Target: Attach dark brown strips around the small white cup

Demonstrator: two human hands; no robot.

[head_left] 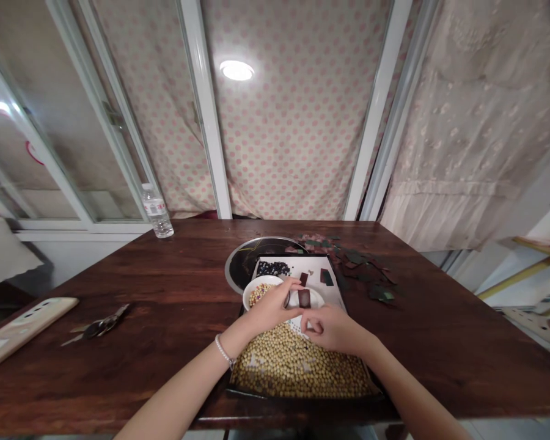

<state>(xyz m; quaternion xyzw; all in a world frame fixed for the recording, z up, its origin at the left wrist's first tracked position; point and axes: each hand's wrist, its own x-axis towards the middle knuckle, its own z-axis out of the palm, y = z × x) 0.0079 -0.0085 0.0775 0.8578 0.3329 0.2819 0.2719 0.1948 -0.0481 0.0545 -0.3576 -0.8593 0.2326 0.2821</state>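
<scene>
The head camera sits above the near edge of the bench (417,342) and faces forward and down, tilted high enough to take in far more than the hands. Its wide lens bends straight lines toward the frame corners. The tray (302,396) lies closest, at the bottom centre, with the left hand (272,307) and right hand (330,330) just above that tray, their arms entering from the lower edge. The far edge of the bench crosses mid-frame beyond the tray, and a water bottle (157,211) stands well to the tray's left. Higher up, the view climbs a dotted cloth (293,134) to a round lamp (236,70).
</scene>
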